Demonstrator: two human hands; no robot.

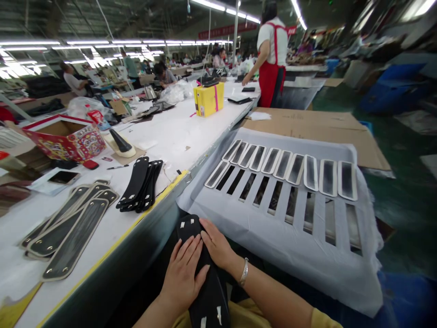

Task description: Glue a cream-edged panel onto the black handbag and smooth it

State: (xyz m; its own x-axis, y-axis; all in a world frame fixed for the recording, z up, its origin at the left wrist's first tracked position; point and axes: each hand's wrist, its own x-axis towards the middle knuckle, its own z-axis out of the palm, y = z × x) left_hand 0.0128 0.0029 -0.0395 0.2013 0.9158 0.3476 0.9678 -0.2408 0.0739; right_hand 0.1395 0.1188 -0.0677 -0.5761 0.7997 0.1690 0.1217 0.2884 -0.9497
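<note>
A long black strap piece with small white marks at both ends lies on my lap below the table edge. My left hand rests flat on its middle, fingers stretched out. My right hand, a silver bracelet at the wrist, presses the piece's upper part with fingers flat. Just ahead lies a grey cloth-covered board with two rows of slots, the far row holding strap pieces edged in white.
On the white table to the left lie a stack of black straps, several edged pieces, a phone, a patterned box and a yellow box. A person in a red apron stands at the far end. Cardboard sheets lie behind the board.
</note>
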